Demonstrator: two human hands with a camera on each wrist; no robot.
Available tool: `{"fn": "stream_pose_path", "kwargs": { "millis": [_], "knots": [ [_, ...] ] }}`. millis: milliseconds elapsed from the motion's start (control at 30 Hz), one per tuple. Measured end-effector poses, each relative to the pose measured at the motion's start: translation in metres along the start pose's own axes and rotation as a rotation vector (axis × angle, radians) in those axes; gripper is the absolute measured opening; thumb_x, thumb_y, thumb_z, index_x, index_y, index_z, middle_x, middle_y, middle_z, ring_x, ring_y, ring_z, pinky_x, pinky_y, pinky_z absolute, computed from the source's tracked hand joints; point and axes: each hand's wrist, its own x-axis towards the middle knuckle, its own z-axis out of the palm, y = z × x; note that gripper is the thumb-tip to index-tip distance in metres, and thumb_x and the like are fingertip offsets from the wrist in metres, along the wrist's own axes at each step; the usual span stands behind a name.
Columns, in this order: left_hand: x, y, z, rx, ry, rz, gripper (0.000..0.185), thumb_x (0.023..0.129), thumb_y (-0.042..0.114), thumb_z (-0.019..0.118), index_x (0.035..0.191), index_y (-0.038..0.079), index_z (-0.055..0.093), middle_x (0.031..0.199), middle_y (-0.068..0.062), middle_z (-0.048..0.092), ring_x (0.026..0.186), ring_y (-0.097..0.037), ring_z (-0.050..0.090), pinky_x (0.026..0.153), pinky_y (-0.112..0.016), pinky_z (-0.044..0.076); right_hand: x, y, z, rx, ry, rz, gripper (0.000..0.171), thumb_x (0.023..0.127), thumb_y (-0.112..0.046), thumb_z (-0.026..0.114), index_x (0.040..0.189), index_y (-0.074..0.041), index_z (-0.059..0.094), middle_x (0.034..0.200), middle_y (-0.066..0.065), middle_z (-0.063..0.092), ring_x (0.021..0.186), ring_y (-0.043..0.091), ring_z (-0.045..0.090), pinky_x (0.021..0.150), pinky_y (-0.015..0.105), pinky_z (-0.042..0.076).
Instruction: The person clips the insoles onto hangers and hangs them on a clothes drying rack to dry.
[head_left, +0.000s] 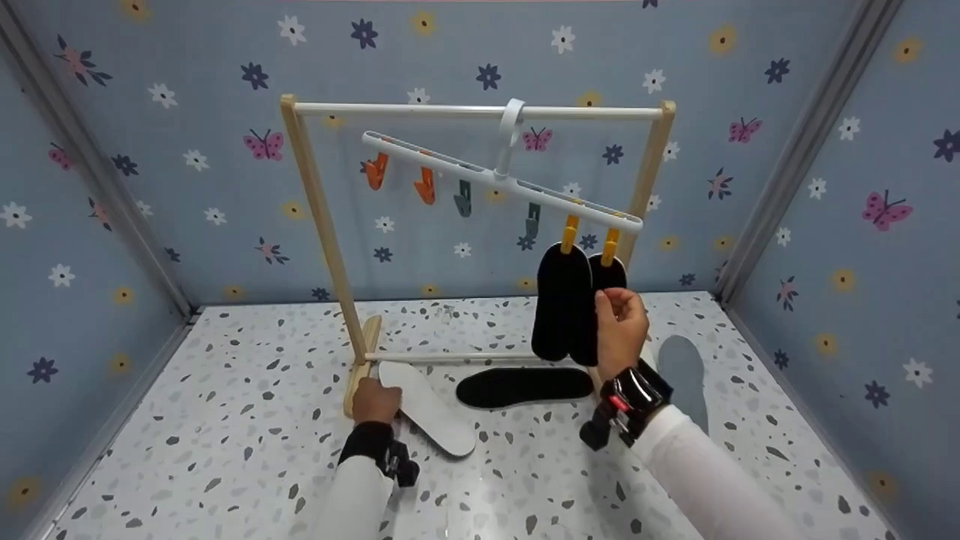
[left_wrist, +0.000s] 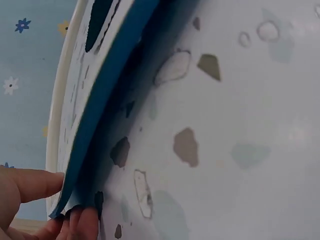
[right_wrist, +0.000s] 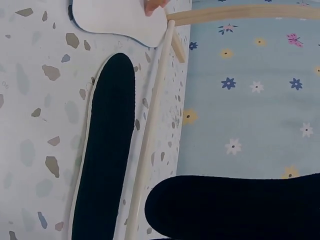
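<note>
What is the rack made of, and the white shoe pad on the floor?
The rack looks like pale, unpainted wood: its posts show a warm tan, matte surface. The white insole that the left hand grips looks like thin, bendy foam, white on top with a blue underside; foam is only a guess.

rack: wooden frame [head_left: 322,225] upright at 12 o'clock, white top bar | hanger: white clip hanger [head_left: 501,178] hooked on the bar, tilted down toward 3 o'clock | clips: 2 orange, 2 green free | floor: speckled terrazzo surface [head_left: 225,420] | walls: blue flower-and-butterfly wallpaper [head_left: 847,187] on 3 sides
</note>
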Motion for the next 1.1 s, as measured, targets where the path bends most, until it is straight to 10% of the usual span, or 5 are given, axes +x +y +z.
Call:
{"fn": "stream_pose_path", "kwargs": {
  "millis": [133, 467, 633, 800, 1100],
  "knots": [
    [-0.001, -0.002, -0.006, -0.11, -0.029, -0.04, 0.027, 0.076, 0.005, 0.05, 0.053, 0.012, 0.038, 0.052, -0.001, 0.04, 0.049, -0.018, 0.041, 0.048, -0.029, 0.031, -0.004, -0.001, 0.004, 0.034, -0.014, -0.035, 0.012, 0.09, -0.008, 0.062, 0.096, 0.0, 0.057, 0.087, 0.002, 0.055, 0.078, 0.01, 0.052, 0.071, 0.019, 0.043],
    [-0.007, -0.006, -0.025, -0.604, -0.164, -0.33, 0.017, 0.078, -0.003, 0.049, 0.067, 0.005, 0.04, 0.063, -0.002, 0.045, 0.05, -0.012, 0.046, 0.05, -0.026, 0.046, -0.006, -0.009, 0.013, 0.077, -0.083, -0.056, 0.011, 0.089, -0.008, 0.062, 0.095, 0.0, 0.058, 0.085, 0.001, 0.058, 0.077, 0.01, 0.055, 0.071, 0.019, 0.045],
    [-0.016, -0.005, -0.029, -0.642, -0.157, -0.32, 0.006, 0.084, -0.001, 0.05, 0.087, -0.003, 0.046, 0.074, -0.005, 0.047, 0.057, -0.01, 0.048, 0.054, -0.023, 0.046, -0.008, -0.012, 0.018, 0.073, -0.144, -0.068, 0.012, 0.089, -0.007, 0.063, 0.097, 0.002, 0.06, 0.086, 0.003, 0.061, 0.079, 0.011, 0.057, 0.074, 0.02, 0.047],
    [-0.022, 0.005, -0.027, -0.634, -0.186, -0.239, 0.036, 0.089, 0.003, 0.05, 0.121, -0.011, 0.044, 0.091, -0.011, 0.052, 0.068, -0.012, 0.053, 0.061, -0.024, 0.049, -0.009, -0.016, 0.025, 0.051, -0.196, -0.097, 0.017, 0.09, -0.009, 0.062, 0.102, 0.003, 0.061, 0.09, 0.005, 0.062, 0.081, 0.012, 0.057, 0.074, 0.021, 0.046],
    [-0.029, 0.021, -0.025, -0.574, -0.213, -0.145, 0.033, 0.089, 0.004, 0.054, 0.119, -0.008, 0.048, 0.105, -0.018, 0.054, 0.081, -0.019, 0.059, 0.066, -0.03, 0.054, -0.012, -0.029, 0.038, 0.032, -0.221, -0.138, 0.023, 0.09, -0.009, 0.062, 0.107, 0.007, 0.061, 0.097, 0.012, 0.064, 0.082, 0.01, 0.058, 0.074, 0.019, 0.046]
  ]
}}
